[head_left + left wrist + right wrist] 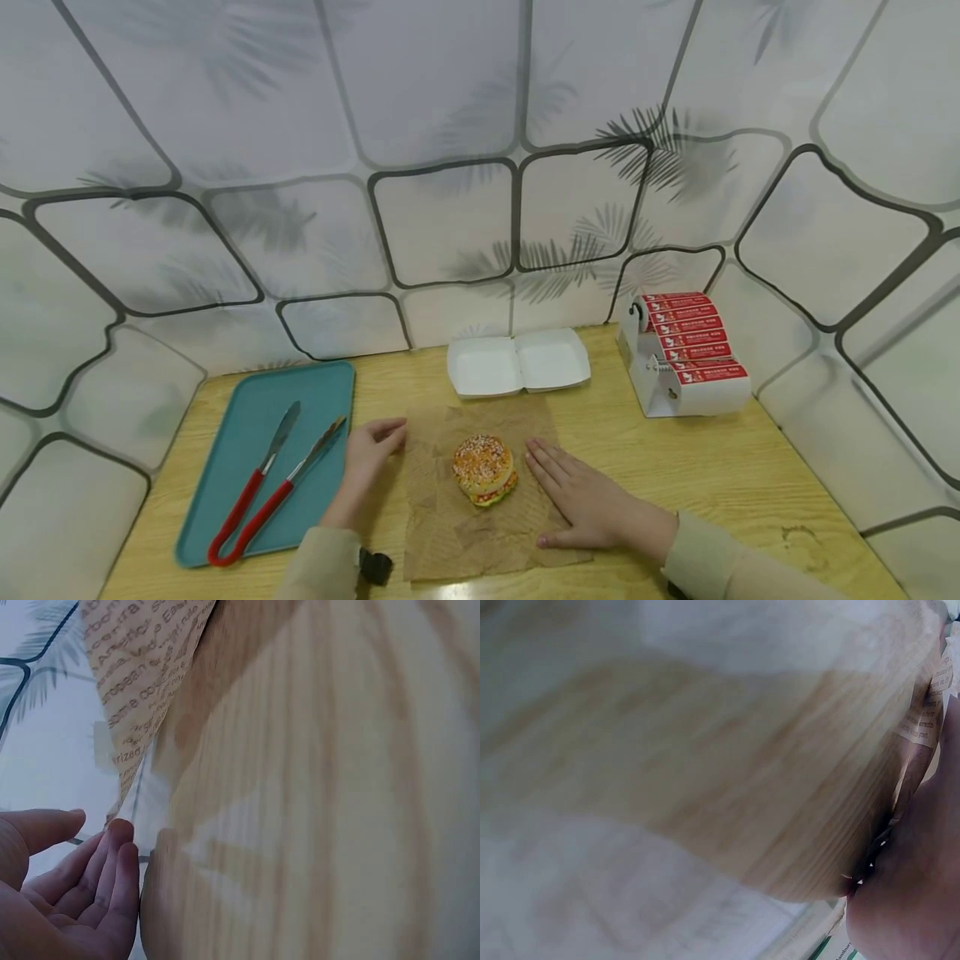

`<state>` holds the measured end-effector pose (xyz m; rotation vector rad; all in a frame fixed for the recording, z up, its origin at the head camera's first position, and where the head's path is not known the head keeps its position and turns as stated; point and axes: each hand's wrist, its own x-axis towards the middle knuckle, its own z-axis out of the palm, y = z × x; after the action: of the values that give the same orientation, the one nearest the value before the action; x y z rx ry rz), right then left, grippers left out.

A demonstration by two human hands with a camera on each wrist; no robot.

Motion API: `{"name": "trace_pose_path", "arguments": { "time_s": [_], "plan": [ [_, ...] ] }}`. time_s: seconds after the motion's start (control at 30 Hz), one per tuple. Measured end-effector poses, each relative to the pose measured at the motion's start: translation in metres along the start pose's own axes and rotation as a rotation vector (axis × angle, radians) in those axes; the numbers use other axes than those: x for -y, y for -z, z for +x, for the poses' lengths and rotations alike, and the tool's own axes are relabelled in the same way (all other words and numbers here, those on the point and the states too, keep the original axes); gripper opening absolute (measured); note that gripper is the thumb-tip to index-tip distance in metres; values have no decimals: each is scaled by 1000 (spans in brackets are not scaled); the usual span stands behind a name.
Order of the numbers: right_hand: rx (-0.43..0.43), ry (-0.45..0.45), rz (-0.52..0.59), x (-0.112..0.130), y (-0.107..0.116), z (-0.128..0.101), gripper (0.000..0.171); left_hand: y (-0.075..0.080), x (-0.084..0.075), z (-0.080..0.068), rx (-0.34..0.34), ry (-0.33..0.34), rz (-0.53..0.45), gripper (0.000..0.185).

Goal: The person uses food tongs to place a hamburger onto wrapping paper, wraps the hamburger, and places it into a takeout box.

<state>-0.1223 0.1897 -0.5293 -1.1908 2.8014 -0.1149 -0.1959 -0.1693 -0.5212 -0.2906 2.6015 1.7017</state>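
A small burger with a sesame bun sits in the middle of a brown printed wrapping paper spread on the wooden table. My left hand lies at the paper's upper left corner, its fingertips touching the paper's edge. Flat on the paper just right of the burger rests my right hand, fingers straight. In the right wrist view the palm presses the paper onto the wood.
A teal tray at the left holds red-handled tongs. An open white clamshell box lies behind the paper. A white dispenser with red labels stands at the back right. Patterned wall panels enclose the table.
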Motion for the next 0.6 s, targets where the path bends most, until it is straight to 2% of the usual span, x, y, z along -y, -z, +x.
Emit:
{"name": "trace_pose_path", "arguments": {
  "time_s": [0.33,0.43,0.6],
  "plan": [
    [27,-6,-30,1,3,2,110,-10,-5,-2,38,25,-78,37],
    [31,-5,-29,1,4,2,110,-12,-7,-4,34,55,-98,40],
    [28,-3,-28,2,4,2,110,-14,-8,-5,-2,82,-73,40]
  ]
}}
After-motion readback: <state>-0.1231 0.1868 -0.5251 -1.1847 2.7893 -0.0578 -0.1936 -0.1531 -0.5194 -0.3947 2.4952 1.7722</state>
